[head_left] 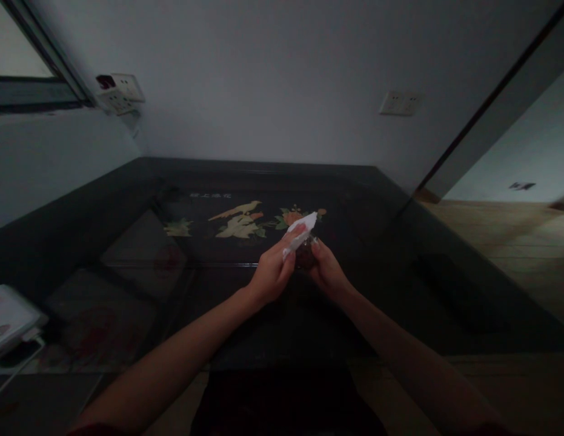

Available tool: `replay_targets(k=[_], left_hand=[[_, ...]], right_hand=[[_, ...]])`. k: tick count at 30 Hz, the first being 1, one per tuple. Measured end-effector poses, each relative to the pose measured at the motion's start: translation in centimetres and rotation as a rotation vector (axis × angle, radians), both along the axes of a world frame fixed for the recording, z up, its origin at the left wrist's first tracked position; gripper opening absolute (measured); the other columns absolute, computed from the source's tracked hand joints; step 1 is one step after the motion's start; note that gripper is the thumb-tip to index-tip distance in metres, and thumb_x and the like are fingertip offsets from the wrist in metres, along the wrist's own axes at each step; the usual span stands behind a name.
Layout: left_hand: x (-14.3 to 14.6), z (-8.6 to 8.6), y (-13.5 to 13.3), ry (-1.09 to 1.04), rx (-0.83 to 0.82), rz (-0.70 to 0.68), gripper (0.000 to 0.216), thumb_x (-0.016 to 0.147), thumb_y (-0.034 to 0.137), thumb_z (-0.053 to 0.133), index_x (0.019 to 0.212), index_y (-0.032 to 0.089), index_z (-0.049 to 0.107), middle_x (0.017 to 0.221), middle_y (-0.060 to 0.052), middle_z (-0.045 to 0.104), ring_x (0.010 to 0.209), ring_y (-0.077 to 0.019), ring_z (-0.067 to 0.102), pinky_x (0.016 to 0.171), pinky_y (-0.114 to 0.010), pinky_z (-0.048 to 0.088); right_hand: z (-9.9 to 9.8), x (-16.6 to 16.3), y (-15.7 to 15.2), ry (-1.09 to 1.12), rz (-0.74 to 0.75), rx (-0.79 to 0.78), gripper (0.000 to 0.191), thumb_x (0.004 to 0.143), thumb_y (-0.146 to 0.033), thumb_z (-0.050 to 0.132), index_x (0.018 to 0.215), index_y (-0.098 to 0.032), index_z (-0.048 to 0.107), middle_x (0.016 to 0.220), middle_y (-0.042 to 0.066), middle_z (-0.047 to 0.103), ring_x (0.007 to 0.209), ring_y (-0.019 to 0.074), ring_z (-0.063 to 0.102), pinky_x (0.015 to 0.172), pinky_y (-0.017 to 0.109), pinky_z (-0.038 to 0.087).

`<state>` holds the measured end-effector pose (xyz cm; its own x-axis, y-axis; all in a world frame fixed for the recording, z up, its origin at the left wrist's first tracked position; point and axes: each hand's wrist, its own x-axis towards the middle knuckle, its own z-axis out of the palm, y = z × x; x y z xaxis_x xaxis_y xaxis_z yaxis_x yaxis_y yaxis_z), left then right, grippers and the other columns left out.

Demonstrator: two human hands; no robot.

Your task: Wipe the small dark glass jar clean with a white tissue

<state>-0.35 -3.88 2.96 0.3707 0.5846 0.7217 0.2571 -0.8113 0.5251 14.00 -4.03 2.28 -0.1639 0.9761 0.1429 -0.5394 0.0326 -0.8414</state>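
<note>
My left hand point(278, 266) is closed on a crumpled white tissue point(304, 229), which sticks out past the fingertips. Pressed between both hands is a small dark brown object point(304, 255); its kind is too dim to make out. The tissue lies against its upper left side. My right hand point(328, 266) grips that brown object from the right, thumb and fingers bent round it. Both hands are above the middle of a dark glossy table point(282, 321), which bears a printed bird point(238, 209) and flowers.
At the left edge stands a white device point(11, 321) with a white cable point(18, 369). A long dark item point(458, 293) lies on the table's right side. Wall sockets point(402, 103) are behind the table, and a plugged adapter point(116, 100) is at the upper left.
</note>
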Motion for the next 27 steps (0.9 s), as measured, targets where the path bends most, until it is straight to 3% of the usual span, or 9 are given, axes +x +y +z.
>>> replay_targets(k=[4, 8, 16, 22, 27], left_hand=[[-0.3, -0.2, 0.7, -0.021, -0.154, 0.119, 0.049, 0.099, 0.04, 0.027, 0.123, 0.013, 0.061, 0.117, -0.012, 0.069, 0.11, -0.0235, 0.063, 0.096, -0.036, 0.05], [-0.3, -0.5, 0.8, -0.027, -0.209, 0.174, 0.054, 0.098, 0.047, 0.026, 0.106, 0.014, 0.067, 0.097, -0.01, 0.072, 0.092, -0.0218, 0.067, 0.084, -0.033, 0.053], [0.1, -0.9, -0.2, -0.039, -0.093, 0.053, 0.047, 0.099, 0.032, 0.028, 0.136, 0.015, 0.051, 0.137, -0.011, 0.057, 0.133, -0.0229, 0.048, 0.111, -0.04, 0.04], [0.4, -1.0, -0.9, 0.049, 0.168, -0.064, 0.053, 0.096, 0.016, 0.029, 0.149, 0.018, 0.032, 0.149, -0.013, 0.043, 0.141, -0.0201, 0.034, 0.116, -0.043, 0.032], [0.6, -0.2, -0.7, 0.144, 0.306, -0.089, 0.055, 0.094, 0.012, 0.034, 0.148, 0.018, 0.032, 0.148, -0.015, 0.044, 0.143, -0.0214, 0.03, 0.114, -0.045, 0.036]], right_hand=[[0.2, -0.1, -0.3, -0.023, 0.011, 0.01, 0.041, 0.071, -0.05, 0.074, 0.102, -0.025, 0.065, 0.105, 0.004, 0.072, 0.108, 0.0248, 0.063, 0.091, 0.039, 0.052], [0.2, 0.1, -0.1, 0.009, 0.004, 0.007, 0.04, 0.073, -0.052, 0.072, 0.101, -0.024, 0.066, 0.105, 0.005, 0.072, 0.108, 0.026, 0.064, 0.09, 0.04, 0.053], [0.1, 0.9, 1.0, 0.082, -0.066, -0.047, 0.04, 0.075, -0.058, 0.067, 0.1, -0.027, 0.067, 0.102, 0.003, 0.073, 0.104, 0.026, 0.065, 0.086, 0.043, 0.055], [-0.4, 0.7, 1.0, 0.136, -0.081, -0.092, 0.037, 0.071, -0.055, 0.071, 0.091, -0.024, 0.069, 0.096, 0.003, 0.074, 0.107, 0.0246, 0.064, 0.089, 0.039, 0.054], [-1.3, 0.0, 0.7, 0.051, -0.109, -0.099, 0.029, 0.069, -0.044, 0.076, 0.088, -0.023, 0.069, 0.093, 0.003, 0.074, 0.103, 0.0221, 0.065, 0.088, 0.034, 0.053]])
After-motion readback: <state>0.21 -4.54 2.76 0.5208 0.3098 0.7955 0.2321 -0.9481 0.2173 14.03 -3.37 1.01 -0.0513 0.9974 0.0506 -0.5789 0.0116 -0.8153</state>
